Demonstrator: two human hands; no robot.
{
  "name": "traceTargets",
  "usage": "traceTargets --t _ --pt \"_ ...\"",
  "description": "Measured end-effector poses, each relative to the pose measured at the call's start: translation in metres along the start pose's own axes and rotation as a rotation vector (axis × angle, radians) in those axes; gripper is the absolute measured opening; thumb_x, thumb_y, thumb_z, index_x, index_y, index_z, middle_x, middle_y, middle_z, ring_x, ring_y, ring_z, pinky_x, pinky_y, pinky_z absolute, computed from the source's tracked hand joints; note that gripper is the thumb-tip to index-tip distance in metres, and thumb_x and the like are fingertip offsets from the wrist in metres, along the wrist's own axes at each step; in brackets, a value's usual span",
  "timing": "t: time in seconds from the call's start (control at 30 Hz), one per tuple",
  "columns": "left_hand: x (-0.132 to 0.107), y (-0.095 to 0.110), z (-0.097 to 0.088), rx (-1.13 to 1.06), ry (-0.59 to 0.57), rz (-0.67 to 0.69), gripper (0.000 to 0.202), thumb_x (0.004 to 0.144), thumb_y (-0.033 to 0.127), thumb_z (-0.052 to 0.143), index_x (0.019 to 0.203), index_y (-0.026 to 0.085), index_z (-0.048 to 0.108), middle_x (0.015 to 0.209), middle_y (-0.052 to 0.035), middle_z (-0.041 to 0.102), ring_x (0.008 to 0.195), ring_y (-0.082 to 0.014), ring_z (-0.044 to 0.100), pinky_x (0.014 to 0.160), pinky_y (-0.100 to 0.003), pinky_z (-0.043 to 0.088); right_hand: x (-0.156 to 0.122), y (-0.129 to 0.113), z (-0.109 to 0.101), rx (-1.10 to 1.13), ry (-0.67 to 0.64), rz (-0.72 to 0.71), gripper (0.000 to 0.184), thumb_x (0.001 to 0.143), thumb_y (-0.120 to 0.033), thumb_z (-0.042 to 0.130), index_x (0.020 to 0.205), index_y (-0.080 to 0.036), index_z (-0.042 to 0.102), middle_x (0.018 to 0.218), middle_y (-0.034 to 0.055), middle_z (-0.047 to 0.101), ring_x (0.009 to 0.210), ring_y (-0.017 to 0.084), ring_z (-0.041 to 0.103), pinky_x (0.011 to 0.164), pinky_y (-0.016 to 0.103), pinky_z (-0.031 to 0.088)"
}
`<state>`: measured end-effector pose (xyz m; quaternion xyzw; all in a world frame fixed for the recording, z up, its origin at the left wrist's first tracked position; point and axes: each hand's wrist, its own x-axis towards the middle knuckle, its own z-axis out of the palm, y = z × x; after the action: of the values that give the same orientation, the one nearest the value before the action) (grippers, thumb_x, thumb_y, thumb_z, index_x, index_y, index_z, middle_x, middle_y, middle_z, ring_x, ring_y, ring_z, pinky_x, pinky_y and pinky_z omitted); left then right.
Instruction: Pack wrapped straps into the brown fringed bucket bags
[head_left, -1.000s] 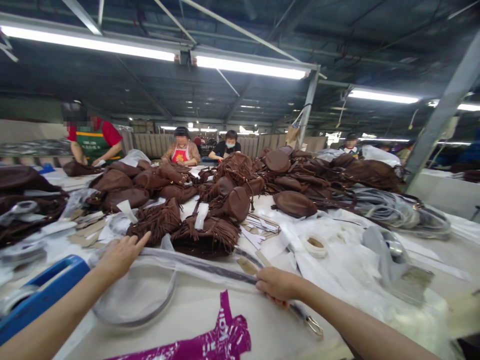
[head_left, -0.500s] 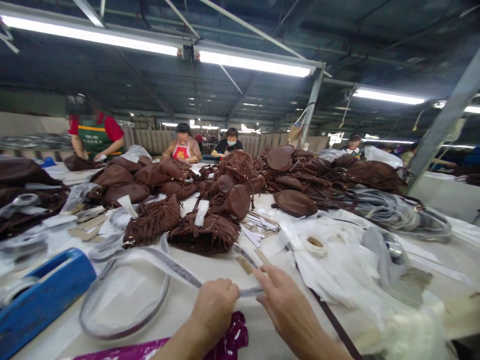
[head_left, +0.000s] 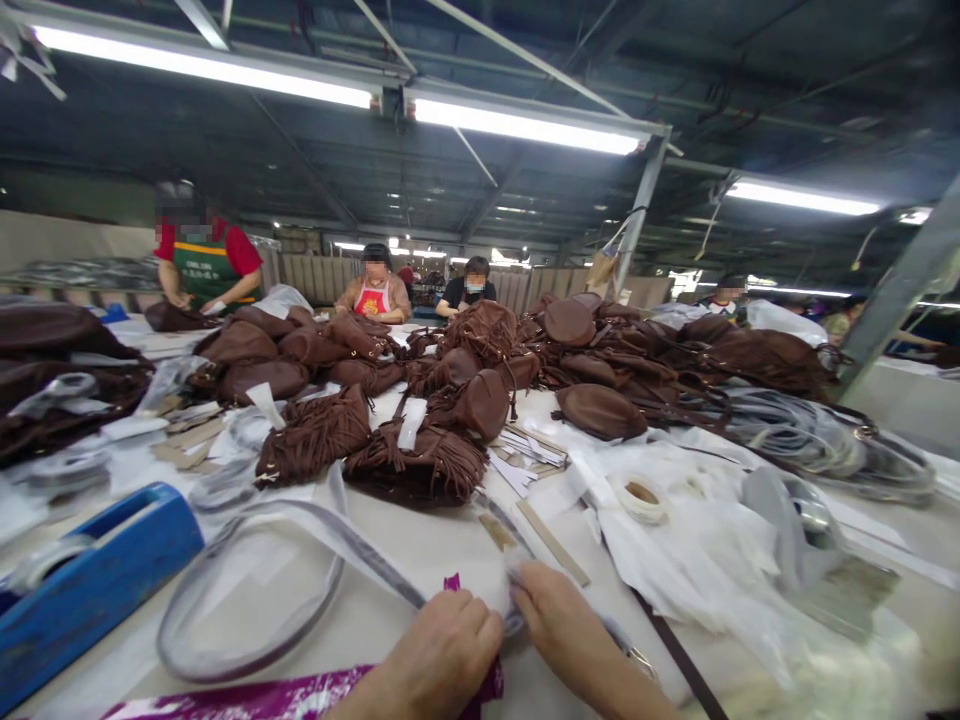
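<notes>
My left hand [head_left: 450, 640] is closed on a dark bag strap [head_left: 382, 568] covered in thin whitish wrapping. The strap runs up and left from my fist and curls into a wide loop on the table. Beside it, my right hand [head_left: 566, 625] pinches the pale, see-through wrapping [head_left: 515, 590] on the strap, its fingers closed. A metal clasp [head_left: 641, 660] shows past my right wrist, seemingly at the strap's end. Shiny purple plastic packaging [head_left: 255, 695] lies under my left forearm. Ahead are brown fringed handbags [head_left: 416, 465].
A blue tape dispenser [head_left: 105, 590] stands at left. White wrapping sheets [head_left: 697, 540], a tape roll [head_left: 643, 497] and a grey dispenser [head_left: 791, 525] lie at right. Brown bags [head_left: 600, 410] pile across the table, with several co-workers beyond. A post [head_left: 900, 290] slants at far right.
My right hand has closed on the strap's wrapping and moved slightly down. My left hand has shifted right and down. A clasp now shows by my right wrist; the view has shifted slightly.
</notes>
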<state>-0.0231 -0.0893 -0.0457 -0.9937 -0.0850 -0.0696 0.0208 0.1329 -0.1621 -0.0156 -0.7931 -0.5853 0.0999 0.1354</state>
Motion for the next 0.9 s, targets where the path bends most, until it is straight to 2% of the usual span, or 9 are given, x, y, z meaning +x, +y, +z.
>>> traceTargets --t 0.03,0.1,0.27,0.33,0.43,0.53,0.63,0.77,0.9 --pt "-0.001 -0.003 -0.002 -0.034 0.006 0.003 0.007 0.091 0.01 0.05 0.089 0.017 0.051 0.088 -0.0036 0.061 0.077 -0.0188 0.055 0.072 -0.03 0.046 0.002 0.0 -0.001 -0.094 -0.002 -0.067 0.023 0.088 -0.008 0.042 0.085 -0.014 0.064 0.09 0.0116 0.067 0.085 0.022 0.063 0.072 0.029 0.043" --pt "-0.002 -0.01 -0.007 -0.115 0.006 -0.051 0.008 0.09 0.01 0.051 0.087 0.018 0.051 0.089 -0.0024 0.061 0.08 -0.0173 0.055 0.074 -0.027 0.045 0.008 0.0 -0.003 -0.177 -0.05 -0.166 0.025 0.086 -0.005 0.044 0.084 -0.015 0.067 0.092 0.0118 0.066 0.082 0.022 0.063 0.067 0.029 0.041" --pt "0.004 -0.024 -0.01 -0.388 0.075 -0.232 0.018 0.081 0.003 0.055 0.09 0.018 0.052 0.1 -0.0027 0.056 0.09 -0.0153 0.056 0.08 -0.024 0.045 0.024 -0.001 -0.01 -0.278 -0.139 -0.437 0.019 0.085 -0.008 0.052 0.083 -0.018 0.068 0.084 0.0052 0.066 0.077 0.018 0.061 0.058 0.027 0.035" --pt "0.006 -0.026 -0.006 -0.471 0.113 -0.25 0.018 0.077 0.001 0.055 0.086 0.017 0.052 0.096 -0.0026 0.057 0.088 -0.0148 0.056 0.078 -0.023 0.044 0.028 0.0 -0.012 -0.294 -0.161 -0.517 0.016 0.086 -0.011 0.055 0.081 -0.019 0.068 0.082 0.0031 0.066 0.077 0.017 0.061 0.058 0.026 0.033" --pt "0.006 -0.023 0.004 -0.488 0.169 -0.207 0.016 0.078 0.002 0.053 0.076 0.017 0.053 0.082 -0.0011 0.058 0.079 -0.0142 0.055 0.071 -0.022 0.043 0.032 0.002 -0.012 -0.305 -0.171 -0.571 0.013 0.085 -0.014 0.059 0.076 -0.02 0.067 0.077 0.0004 0.064 0.073 0.015 0.06 0.056 0.026 0.032" --pt "0.006 -0.018 0.014 -0.372 0.262 -0.117 0.017 0.082 0.004 0.051 0.072 0.017 0.054 0.078 -0.0015 0.059 0.076 -0.015 0.054 0.069 -0.024 0.042 0.031 0.001 -0.011 -0.307 -0.136 -0.532 0.011 0.083 -0.011 0.059 0.081 -0.02 0.066 0.08 0.0007 0.065 0.071 0.015 0.059 0.055 0.026 0.032" --pt "0.006 -0.014 0.019 -0.247 0.311 -0.057 0.017 0.086 0.006 0.051 0.072 0.016 0.054 0.076 -0.0017 0.06 0.074 -0.0156 0.053 0.069 -0.025 0.041 0.026 -0.005 -0.008 -0.315 -0.058 -0.392 0.018 0.085 -0.005 0.052 0.09 -0.017 0.064 0.089 0.0058 0.066 0.071 0.017 0.061 0.054 0.027 0.031" --pt "0.008 -0.012 0.02 -0.148 0.312 -0.053 0.017 0.088 0.009 0.053 0.072 0.016 0.055 0.075 -0.0014 0.059 0.073 -0.0161 0.051 0.069 -0.026 0.042 0.015 -0.014 -0.004 -0.302 -0.002 -0.192 0.021 0.087 -0.003 0.046 0.091 -0.014 0.064 0.093 0.0121 0.065 0.072 0.022 0.063 0.052 0.029 0.031" --pt "0.01 -0.011 0.018 -0.1 0.256 -0.032 0.014 0.088 0.011 0.056 0.074 0.016 0.056 0.078 -0.0018 0.06 0.075 -0.0172 0.053 0.07 -0.028 0.043 0.007 -0.014 -0.005 -0.215 -0.044 -0.146 0.018 0.084 -0.005 0.051 0.088 -0.015 0.066 0.091 0.0108 0.066 0.077 0.021 0.063 0.058 0.028 0.037"
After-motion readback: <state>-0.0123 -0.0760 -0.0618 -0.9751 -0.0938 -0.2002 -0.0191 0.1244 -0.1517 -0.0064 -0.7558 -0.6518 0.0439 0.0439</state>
